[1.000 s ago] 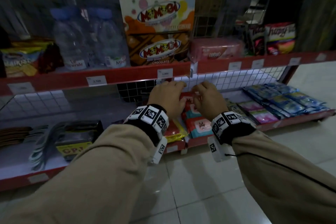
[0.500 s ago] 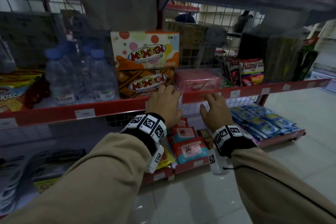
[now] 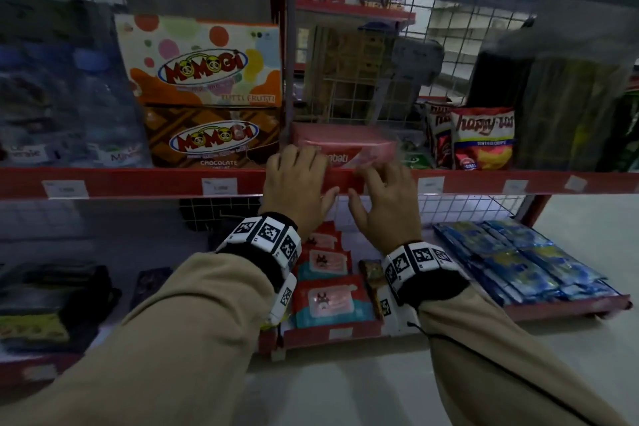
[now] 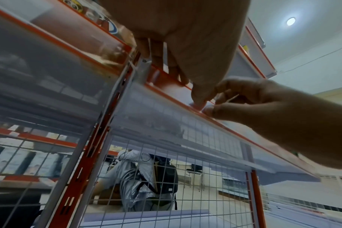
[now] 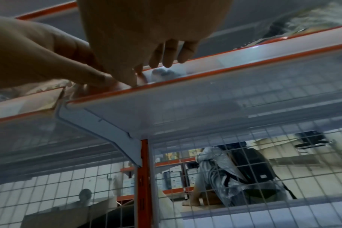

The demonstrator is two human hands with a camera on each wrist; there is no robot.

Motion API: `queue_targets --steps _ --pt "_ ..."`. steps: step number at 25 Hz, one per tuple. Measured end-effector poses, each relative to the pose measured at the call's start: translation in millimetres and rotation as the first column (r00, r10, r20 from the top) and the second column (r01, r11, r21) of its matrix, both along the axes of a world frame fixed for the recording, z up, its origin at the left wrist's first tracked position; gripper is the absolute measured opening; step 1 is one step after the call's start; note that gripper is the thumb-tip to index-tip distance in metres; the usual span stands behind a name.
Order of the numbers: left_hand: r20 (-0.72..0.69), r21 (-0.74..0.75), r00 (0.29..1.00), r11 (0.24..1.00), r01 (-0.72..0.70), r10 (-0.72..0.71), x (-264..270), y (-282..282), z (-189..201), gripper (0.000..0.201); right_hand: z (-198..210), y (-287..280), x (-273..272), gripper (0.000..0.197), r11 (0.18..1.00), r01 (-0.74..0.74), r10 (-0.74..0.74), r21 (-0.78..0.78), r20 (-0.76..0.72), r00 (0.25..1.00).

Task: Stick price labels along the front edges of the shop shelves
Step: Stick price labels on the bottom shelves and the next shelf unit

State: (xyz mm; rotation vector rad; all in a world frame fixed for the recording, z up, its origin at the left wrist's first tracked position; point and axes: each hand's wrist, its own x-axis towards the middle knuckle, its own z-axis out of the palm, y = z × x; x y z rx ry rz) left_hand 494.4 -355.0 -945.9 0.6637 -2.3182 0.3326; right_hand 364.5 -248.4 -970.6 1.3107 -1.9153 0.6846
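Flanking both hands [image 3: 340,192]: Momogi boxes [image 3: 207,93], chip bags [image 3: 482,138]

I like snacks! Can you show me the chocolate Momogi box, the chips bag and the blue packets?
Chocolate Momogi box [image 3: 212,138]: head view, on its logo.
Chips bag [image 3: 482,142]: head view, middle of its front.
Blue packets [image 3: 529,263]: head view, top of the pile.

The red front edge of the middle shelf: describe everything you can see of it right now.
The red front edge is a long glossy strip, apparently clear plastic over red, running level below the snack boxes. Small white price labels sit spaced along it. The left hand and right hand both rest on it near the upright post, thumbs meeting at its lower lip. Whether a label lies under them cannot be told.
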Motion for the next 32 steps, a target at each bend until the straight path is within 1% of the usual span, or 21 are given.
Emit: queue_targets --steps 2,4,8,10,11,13,15,17,19,21,23,25,29,32 --pt "-0.042 -0.013 0.996 0.997 -0.074 0.073 -10 7 -2 0.04 7 -1 -5 0.036 1.0 -0.002 0.002 0.013 0.019 1.0" --pt "-0.089 -0.033 0.992 0.995 -0.097 0.094 -13 14 -9 0.039 12 -3 -7 0.039 1.0 -0.006 0.005 0.029 0.016 1.0" --pt "-0.151 -0.088 0.988 0.995 -0.043 0.029 -20 25 -19 0.037 15 0 -18 0.038 0.999 -0.049 0.05 0.014 -0.011 0.999" --pt "-0.155 -0.121 0.987 0.992 0.02 -0.038 -23 29 -18 0.036 12 2 -22 0.035 0.995 -0.103 0.103 0.007 -0.004 0.995" --pt "-0.145 -0.12 0.987 0.991 0.053 -0.07 -24 31 -17 0.037 11 3 -24 0.035 0.991 -0.132 0.132 0.007 -0.005 0.991" --pt "-0.122 -0.069 0.988 0.994 0.089 -0.097 -25 34 -16 0.041 9 6 -30 0.034 0.98 -0.197 0.197 0.0 0.002 0.98" --pt "-0.115 -0.03 0.992 0.998 0.057 -0.06 -27 37 -16 0.042 10 10 -39 0.03 0.963 -0.269 0.27 -0.027 0.036 0.962" --pt "-0.116 -0.03 0.993 0.999 -0.012 0.009 -30 39 -15 0.036 12 14 -50 0.026 0.945 -0.325 0.326 -0.035 0.051 0.944" --pt "-0.129 -0.043 0.991 0.998 -0.049 0.043 -33 41 -11 0.029 14 16 -56 0.022 0.934 -0.356 0.357 -0.024 0.047 0.933" --pt "-0.117 -0.062 0.992 0.997 -0.046 0.039 -35 41 -6 0.03 19 15 -59 0.021 0.928 -0.372 0.372 -0.012 0.078 0.925" --pt "-0.061 -0.069 0.997 0.996 -0.047 0.043 -34 44 -5 0.039 21 17 -58 0.022 0.927 -0.374 0.371 0.008 0.104 0.923" --pt "-0.041 -0.049 0.999 0.998 -0.036 0.034 -34 46 -1 0.046 24 18 -57 0.024 0.925 -0.379 0.375 0.013 0.117 0.92" --pt "-0.027 -0.011 1.0 1.0 -0.002 0.002 -34 50 -2 0.042 26 20 -54 0.022 0.929 -0.368 0.362 0.028 0.119 0.924" --pt "-0.059 0.03 0.998 1.0 0.009 -0.007 -38 54 -6 0.042 27 18 -55 0.023 0.94 -0.336 0.33 0.054 0.1 0.939"
